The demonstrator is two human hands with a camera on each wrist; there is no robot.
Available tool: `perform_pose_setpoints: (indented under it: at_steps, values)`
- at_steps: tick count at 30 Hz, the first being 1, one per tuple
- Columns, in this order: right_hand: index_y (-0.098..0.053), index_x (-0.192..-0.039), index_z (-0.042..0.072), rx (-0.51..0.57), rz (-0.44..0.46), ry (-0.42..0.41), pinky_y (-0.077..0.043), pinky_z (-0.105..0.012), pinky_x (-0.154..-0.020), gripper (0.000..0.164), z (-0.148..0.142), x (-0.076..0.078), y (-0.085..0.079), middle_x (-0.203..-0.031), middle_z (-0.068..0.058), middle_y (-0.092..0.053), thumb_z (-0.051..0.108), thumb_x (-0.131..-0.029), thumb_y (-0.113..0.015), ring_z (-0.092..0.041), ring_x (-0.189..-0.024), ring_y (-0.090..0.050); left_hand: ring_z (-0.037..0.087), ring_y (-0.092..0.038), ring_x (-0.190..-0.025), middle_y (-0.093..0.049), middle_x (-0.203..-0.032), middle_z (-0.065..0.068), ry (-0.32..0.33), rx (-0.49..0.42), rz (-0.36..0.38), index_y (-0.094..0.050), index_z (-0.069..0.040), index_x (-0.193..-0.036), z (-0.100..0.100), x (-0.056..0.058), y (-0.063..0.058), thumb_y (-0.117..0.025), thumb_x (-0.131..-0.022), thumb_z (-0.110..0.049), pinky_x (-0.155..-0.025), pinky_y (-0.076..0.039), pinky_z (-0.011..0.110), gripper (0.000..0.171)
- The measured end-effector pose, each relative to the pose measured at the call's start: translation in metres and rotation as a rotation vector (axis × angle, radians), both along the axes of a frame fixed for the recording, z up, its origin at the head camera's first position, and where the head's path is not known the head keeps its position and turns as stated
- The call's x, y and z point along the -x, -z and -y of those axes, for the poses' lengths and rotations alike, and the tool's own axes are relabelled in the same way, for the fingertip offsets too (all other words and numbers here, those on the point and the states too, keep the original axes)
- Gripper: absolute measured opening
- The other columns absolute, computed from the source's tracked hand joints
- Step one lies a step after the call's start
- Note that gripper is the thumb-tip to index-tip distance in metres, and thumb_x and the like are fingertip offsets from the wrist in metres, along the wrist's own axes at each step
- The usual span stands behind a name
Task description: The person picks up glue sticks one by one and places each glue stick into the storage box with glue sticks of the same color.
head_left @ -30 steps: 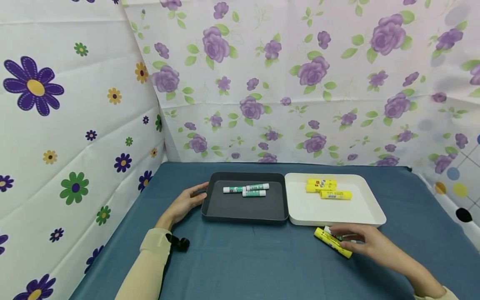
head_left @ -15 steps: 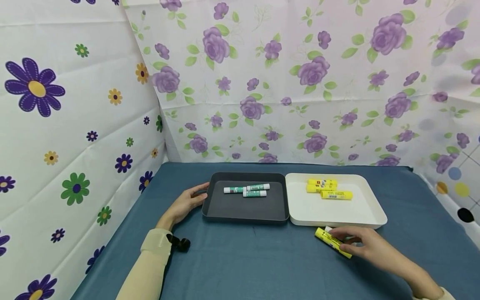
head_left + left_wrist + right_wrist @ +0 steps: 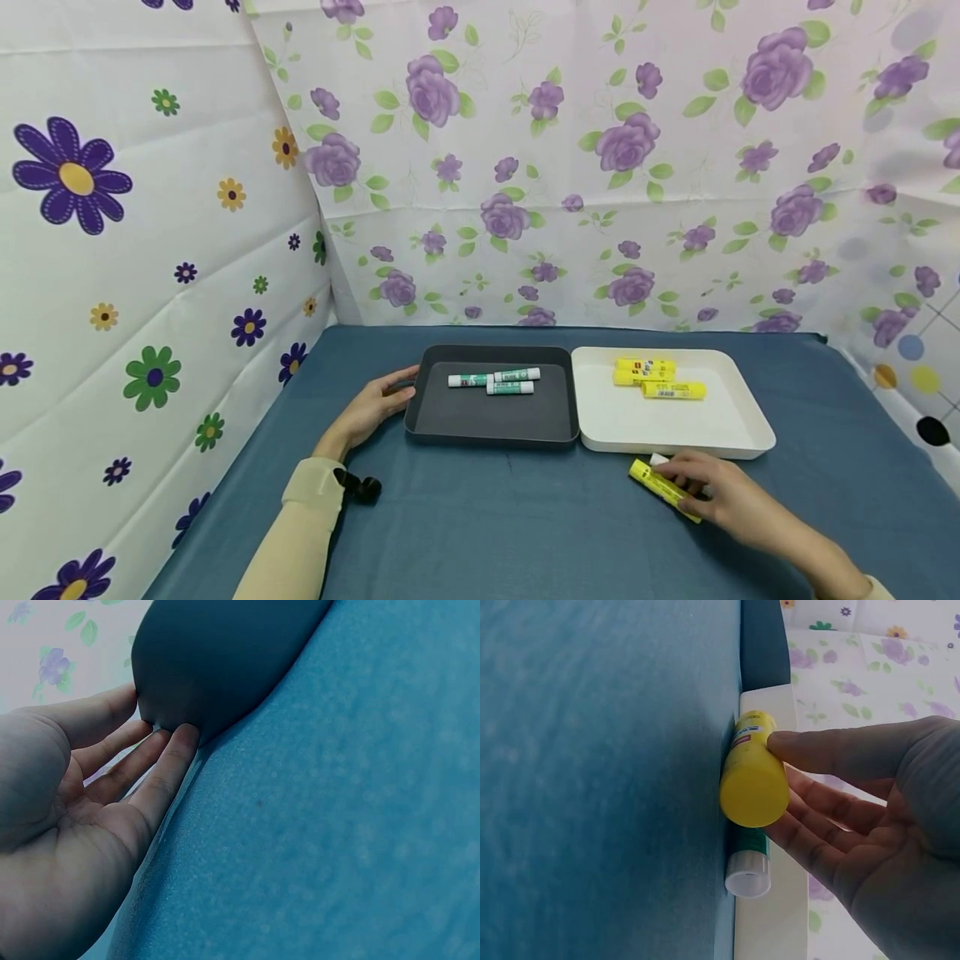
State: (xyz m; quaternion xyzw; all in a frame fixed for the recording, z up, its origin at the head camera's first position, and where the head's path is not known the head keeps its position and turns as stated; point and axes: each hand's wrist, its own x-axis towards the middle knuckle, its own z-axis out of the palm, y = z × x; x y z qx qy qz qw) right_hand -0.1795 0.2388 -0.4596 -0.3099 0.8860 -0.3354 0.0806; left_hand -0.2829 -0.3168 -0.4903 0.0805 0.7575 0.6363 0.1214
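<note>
My right hand [image 3: 738, 500] pinches a yellow glue stick [image 3: 652, 480] between thumb and fingers, low over the cloth in front of the white tray [image 3: 675, 437]. A green-and-white glue stick [image 3: 748, 874] lies just beyond the yellow one, mostly hidden by the hand in the head view. My left hand [image 3: 371, 408] touches the left side of the dark grey tray [image 3: 491, 423]; in the left wrist view its extended fingers [image 3: 161, 776] and thumb rest against the tray's corner. Three green-and-white glue sticks [image 3: 510, 387] lie in the grey tray and three yellow ones [image 3: 673, 390] in the white tray.
The two trays stand side by side on a blue tablecloth [image 3: 480, 525]. Flower-printed sheets [image 3: 562, 167] hang behind and at the left. A small black device [image 3: 366, 490] is strapped to the left wrist.
My right hand has come a little nearer the body and closed in on the yellow glue stick, which has turned slightly. The left hand has stayed against the grey tray.
</note>
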Motion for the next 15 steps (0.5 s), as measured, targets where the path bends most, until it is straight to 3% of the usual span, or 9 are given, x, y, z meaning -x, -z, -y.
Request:
perform_pose_setpoints:
  at_steps: [9, 15]
  values:
    - [-0.065, -0.13, 0.017, -0.086, 0.002, 0.01, -0.054, -0.028, -0.074, 0.046, 0.0029, 0.0, 0.0013, -0.118, 0.002, -0.058, 0.011, -0.085, -0.076, -0.007, -0.095, -0.057, 0.028, -0.037, -0.14, -0.032, -0.156, 0.007, 0.0, 0.001, -0.001, -0.036, -0.017, -0.154, -0.0002, -0.0008, -0.0005, -0.055, -0.102, -0.02, -0.114, -0.034, 0.046, 0.055]
    - [-0.064, -0.131, 0.024, -0.102, 0.053, 0.006, -0.055, -0.03, -0.079, 0.049, 0.0045, 0.0001, 0.0001, -0.124, 0.002, -0.059, 0.013, -0.085, -0.076, -0.009, -0.1, -0.059, 0.028, -0.037, -0.14, -0.031, -0.156, 0.008, 0.005, 0.001, -0.01, -0.035, -0.015, -0.154, -0.0007, -0.0012, -0.0003, -0.055, -0.103, -0.019, -0.115, -0.034, 0.047, 0.055]
